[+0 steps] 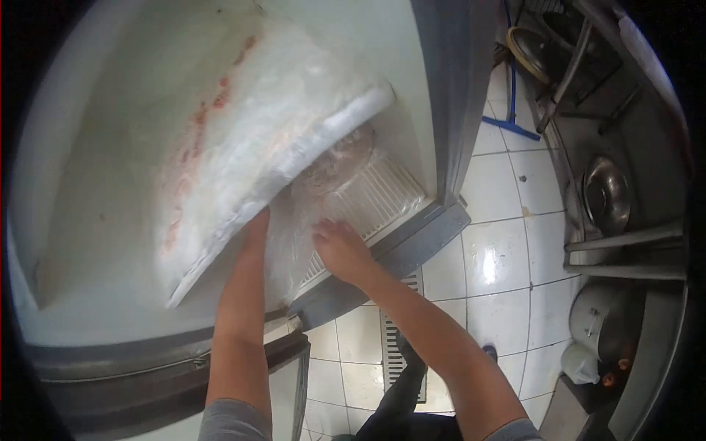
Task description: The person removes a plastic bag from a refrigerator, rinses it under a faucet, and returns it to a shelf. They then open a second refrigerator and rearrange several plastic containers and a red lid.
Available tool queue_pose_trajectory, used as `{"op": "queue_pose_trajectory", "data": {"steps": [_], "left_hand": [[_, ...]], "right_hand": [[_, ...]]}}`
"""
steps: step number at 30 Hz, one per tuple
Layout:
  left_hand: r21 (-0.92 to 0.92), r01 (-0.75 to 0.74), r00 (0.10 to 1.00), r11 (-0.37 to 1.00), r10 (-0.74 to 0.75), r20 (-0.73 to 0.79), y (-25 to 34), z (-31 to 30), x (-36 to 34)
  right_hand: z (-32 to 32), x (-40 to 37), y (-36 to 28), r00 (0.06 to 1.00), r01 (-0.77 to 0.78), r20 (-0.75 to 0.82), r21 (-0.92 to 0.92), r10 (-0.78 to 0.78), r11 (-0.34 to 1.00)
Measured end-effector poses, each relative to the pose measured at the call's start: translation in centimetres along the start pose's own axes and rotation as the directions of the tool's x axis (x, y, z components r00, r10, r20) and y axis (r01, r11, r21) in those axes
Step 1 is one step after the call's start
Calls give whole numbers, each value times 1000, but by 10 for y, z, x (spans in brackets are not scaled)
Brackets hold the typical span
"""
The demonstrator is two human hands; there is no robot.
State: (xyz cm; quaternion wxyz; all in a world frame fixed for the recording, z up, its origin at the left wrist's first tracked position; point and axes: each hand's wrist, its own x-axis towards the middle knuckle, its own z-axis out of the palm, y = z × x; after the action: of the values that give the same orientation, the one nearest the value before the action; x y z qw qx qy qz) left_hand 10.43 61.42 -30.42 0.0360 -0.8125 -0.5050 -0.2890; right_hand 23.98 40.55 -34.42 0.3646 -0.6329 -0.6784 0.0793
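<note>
Inside an upright freezer, my right hand (342, 251) is closed, its curled fingers gripping the loose edge of a clear plastic bag (283, 253). The bag's bulging far part holds a pale, brownish mass (338, 162) that I cannot identify. It lies on a white ribbed shelf (382, 195). My left hand (257, 223) reaches in beside the bag; only the wrist shows, and the fingers are hidden beneath a thick frosted shelf (272, 110). Red stains run along the top of that frosted shelf.
The grey freezer door frame (460, 95) borders the opening on the right. Beyond it are white floor tiles (496, 257), a floor drain grate (393, 353) and a blue squeegee (512, 128). Metal racks on the right hold a steel bowl (607, 192) and a large pot (599, 312).
</note>
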Motion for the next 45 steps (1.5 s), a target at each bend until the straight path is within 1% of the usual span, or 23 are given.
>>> {"op": "queue_pose_trajectory", "data": {"steps": [1,4,7,10,13,16,19,22,25,28,31,34,36,38,40,41,43,44,45], "left_hand": [[45,-40,999,998,40,-9,-3,6,11],[128,-81,997,988,77,31,-2,23,38],[171,-96,994,981,87,59,-1,36,50],[191,-104,993,976,90,80,0,45,55],[203,-106,991,973,88,97,4,48,56],[211,-107,990,972,84,115,9,52,56],[208,-111,989,972,87,123,13,51,56],[213,-114,987,970,87,133,19,49,55],[218,-115,985,969,84,150,23,53,53],[221,-105,984,970,70,162,25,55,48],[222,-85,982,971,44,183,29,60,34],[231,-47,980,972,-1,201,33,61,15],[237,-3,974,972,-51,222,42,62,-16],[259,62,959,964,-129,252,55,51,-55],[296,146,930,944,-232,285,70,33,-96],[328,192,907,925,-294,300,74,22,-112],[389,280,849,878,-415,327,72,-2,-132],[419,324,810,848,-478,340,68,-16,-143],[361,327,849,873,-439,294,47,-19,-155]], "right_hand": [[18,12,5,998,21,-55,-34,-23,999],[43,7,16,991,-71,-115,33,75,997],[40,-3,16,994,-104,27,-41,105,994],[32,-11,13,992,-94,69,-96,101,991],[29,-12,14,988,-93,118,-47,98,995],[33,-3,20,988,-146,61,18,144,989],[31,4,31,990,-139,18,-32,140,990],[29,10,47,999,-29,28,5,28,1000],[25,0,57,983,121,122,113,-134,986],[7,-20,46,946,248,200,57,-254,967],[-7,-18,32,947,126,305,-59,-103,990],[-25,-5,32,863,32,494,145,-100,989],[-42,17,35,958,-7,286,80,-16,997],[-36,36,40,952,-146,242,-184,189,972],[-19,22,54,974,-141,133,-273,183,952],[-20,14,60,980,-149,77,-315,182,937],[-49,1,63,921,-285,158,-348,355,893],[-64,-7,65,877,-345,200,-372,438,861],[-71,-17,72,887,-348,174,-356,427,867]]}}
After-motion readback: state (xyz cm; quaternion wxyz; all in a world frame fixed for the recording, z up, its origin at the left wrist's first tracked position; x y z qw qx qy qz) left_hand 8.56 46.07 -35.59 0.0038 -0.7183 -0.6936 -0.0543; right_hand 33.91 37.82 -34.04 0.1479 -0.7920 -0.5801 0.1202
